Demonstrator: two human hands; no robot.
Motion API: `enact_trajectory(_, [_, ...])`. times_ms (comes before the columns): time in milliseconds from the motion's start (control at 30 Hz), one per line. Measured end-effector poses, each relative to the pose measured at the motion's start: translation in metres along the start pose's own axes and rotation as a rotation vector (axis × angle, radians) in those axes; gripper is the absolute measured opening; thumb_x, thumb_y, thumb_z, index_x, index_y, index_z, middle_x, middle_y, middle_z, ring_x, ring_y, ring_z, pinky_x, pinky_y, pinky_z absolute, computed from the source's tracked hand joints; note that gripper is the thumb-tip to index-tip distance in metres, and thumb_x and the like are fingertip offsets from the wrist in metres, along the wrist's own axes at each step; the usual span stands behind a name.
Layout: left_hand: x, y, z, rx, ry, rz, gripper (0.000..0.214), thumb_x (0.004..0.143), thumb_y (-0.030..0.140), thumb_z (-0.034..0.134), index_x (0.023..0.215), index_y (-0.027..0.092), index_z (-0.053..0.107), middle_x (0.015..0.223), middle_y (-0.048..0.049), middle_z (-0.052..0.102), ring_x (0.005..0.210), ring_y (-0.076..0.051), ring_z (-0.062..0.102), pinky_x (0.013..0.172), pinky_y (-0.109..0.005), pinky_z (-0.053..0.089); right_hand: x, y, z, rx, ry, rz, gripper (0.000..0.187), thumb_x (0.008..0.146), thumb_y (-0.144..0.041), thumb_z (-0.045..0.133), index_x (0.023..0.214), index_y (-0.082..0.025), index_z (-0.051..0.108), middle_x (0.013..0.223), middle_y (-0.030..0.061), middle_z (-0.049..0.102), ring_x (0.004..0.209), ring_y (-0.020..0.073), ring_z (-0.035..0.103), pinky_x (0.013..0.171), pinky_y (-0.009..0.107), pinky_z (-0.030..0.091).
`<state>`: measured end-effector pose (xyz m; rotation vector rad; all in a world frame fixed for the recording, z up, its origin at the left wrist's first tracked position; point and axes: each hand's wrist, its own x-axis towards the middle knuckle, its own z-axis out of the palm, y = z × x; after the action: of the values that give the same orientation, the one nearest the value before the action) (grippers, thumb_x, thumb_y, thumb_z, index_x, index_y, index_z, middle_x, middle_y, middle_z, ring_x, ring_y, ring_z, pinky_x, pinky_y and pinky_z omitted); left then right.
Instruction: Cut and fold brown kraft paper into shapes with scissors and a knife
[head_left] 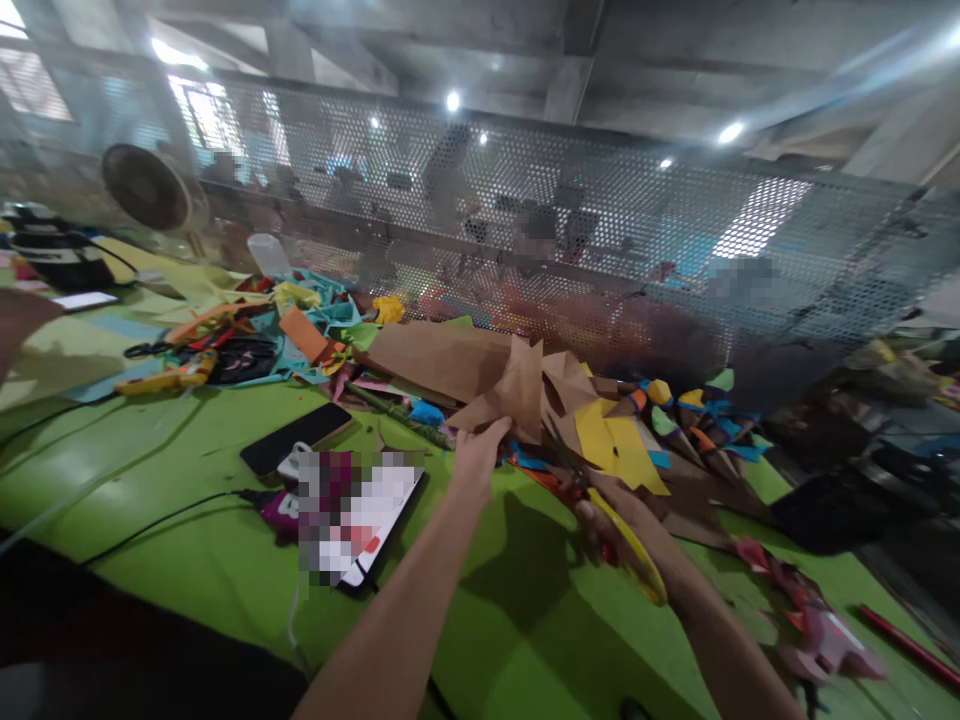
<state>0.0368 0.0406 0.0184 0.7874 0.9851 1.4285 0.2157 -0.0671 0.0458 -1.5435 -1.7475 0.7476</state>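
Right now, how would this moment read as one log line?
left hand: holds brown paper | right hand: holds scissors | nearby: yellow paper | surface: green

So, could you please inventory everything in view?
Table: one, green, foreground
Paper sheets: several, brown and yellow, centre
Paper scraps: many, mixed, left and right
Scissors: one, yellow-handled, right hand
Phone: one, black, left
Flat device: one, white, beside phone
Pixelated object: one, purple, beside device
Cables: several, black and white, left
Tools: two, pink right, yellow-orange left
Stick: one, red, far right
Container: one, black, far left
Cup: one, translucent, back left
Fan: one, dark, back left
Perforated screen: one, grey, behind
Lights: several, white, ceiling
People: several, blurred, behind screen
Left hand: one, bare, on paper
Right hand: one, bare, holding scissors
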Motion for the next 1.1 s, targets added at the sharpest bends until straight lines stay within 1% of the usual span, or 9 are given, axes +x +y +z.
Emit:
enact_trajectory(67, [0.002,-0.003,0.000,-0.012,0.018,0.004,0.035,0.065,0.029,0.077,0.097,0.018,0.066,0.101,-0.0110,0.071,0.101,-0.026,0.065,0.081,-0.033,0.051,0.001,-0.003,0.002,-0.058,-0.054,-0.016,0.043,0.083,-0.058,0.056,0.103,-0.020,0.065,0.076,0.0023,0.062,0.058,0.0165,0.058,0.049,0.025,0.045])
enact_trajectory(167, [0.003,-0.004,-0.001,-0.015,0.000,0.013,0.037,0.064,0.029,0.078,0.098,0.018,0.066,0.099,-0.0107,0.072,0.107,-0.027,0.062,0.088,-0.035,0.049,0.003,-0.005,0.002,-0.108,-0.092,-0.040,0.042,0.084,-0.056,0.054,0.104,-0.020,0.064,0.087,0.0053,0.065,0.074,0.0216,0.064,0.060,0.028,0.050])
enact_trajectory(233, [0.003,-0.003,-0.001,0.009,-0.024,0.026,0.033,0.064,0.029,0.078,0.093,0.018,0.067,0.095,-0.0104,0.072,0.108,-0.027,0.062,0.091,-0.035,0.048,0.003,-0.005,0.001,-0.116,-0.083,-0.054,0.042,0.084,-0.056,0.054,0.103,-0.020,0.064,0.084,0.0050,0.065,0.082,0.0237,0.065,0.067,0.030,0.051])
enact_trajectory(367, [0.000,0.002,-0.001,0.065,-0.073,0.018,0.017,0.063,0.026,0.077,0.077,0.019,0.068,0.085,-0.0082,0.072,0.106,-0.028,0.063,0.090,-0.036,0.048,0.001,-0.007,0.003,-0.043,-0.073,0.004,0.044,0.084,-0.059,0.054,0.102,-0.020,0.064,0.062,-0.0007,0.057,0.067,0.0210,0.063,0.057,0.027,0.050])
enact_trajectory(500, [-0.005,0.005,0.003,0.038,-0.026,0.014,0.015,0.060,0.023,0.077,0.072,0.018,0.070,0.083,-0.0077,0.073,0.104,-0.028,0.064,0.091,-0.035,0.048,0.001,-0.010,0.004,-0.025,-0.088,0.025,0.049,0.082,-0.062,0.055,0.101,-0.019,0.065,0.062,-0.0003,0.059,0.056,0.0176,0.059,0.049,0.025,0.047])
enact_trajectory(767, [-0.008,0.007,0.006,0.006,0.030,-0.010,0.016,0.055,0.019,0.079,0.069,0.017,0.072,0.078,-0.0079,0.074,0.099,-0.029,0.067,0.087,-0.034,0.050,0.002,-0.009,0.003,-0.058,-0.083,-0.002,0.048,0.082,-0.064,0.054,0.097,-0.020,0.065,0.069,0.0022,0.062,0.063,0.0194,0.061,0.053,0.026,0.048])
enact_trajectory(867, [-0.007,0.007,0.006,-0.002,0.025,0.005,0.017,0.055,0.017,0.079,0.070,0.017,0.073,0.082,-0.0082,0.075,0.099,-0.028,0.067,0.087,-0.034,0.051,0.002,-0.010,0.004,-0.062,-0.072,-0.011,0.047,0.083,-0.063,0.052,0.095,-0.019,0.064,0.073,0.0028,0.063,0.066,0.0192,0.060,0.055,0.026,0.047])
enact_trajectory(1000, [-0.009,0.009,0.007,-0.074,0.002,0.035,0.025,0.056,0.017,0.078,0.081,0.015,0.074,0.094,-0.0087,0.075,0.095,-0.025,0.068,0.084,-0.032,0.052,0.005,-0.011,0.003,-0.123,-0.069,-0.075,0.049,0.081,-0.064,0.051,0.087,-0.018,0.066,0.081,0.0055,0.067,0.075,0.0228,0.062,0.065,0.031,0.050])
enact_trajectory(1100, [-0.009,0.009,0.007,-0.095,0.009,0.008,0.025,0.056,0.018,0.078,0.080,0.013,0.073,0.090,-0.0093,0.076,0.090,-0.024,0.070,0.079,-0.031,0.054,0.006,-0.013,0.003,-0.145,-0.060,-0.069,0.049,0.081,-0.064,0.051,0.089,-0.018,0.067,0.082,0.0066,0.068,0.078,0.0252,0.063,0.068,0.033,0.050])
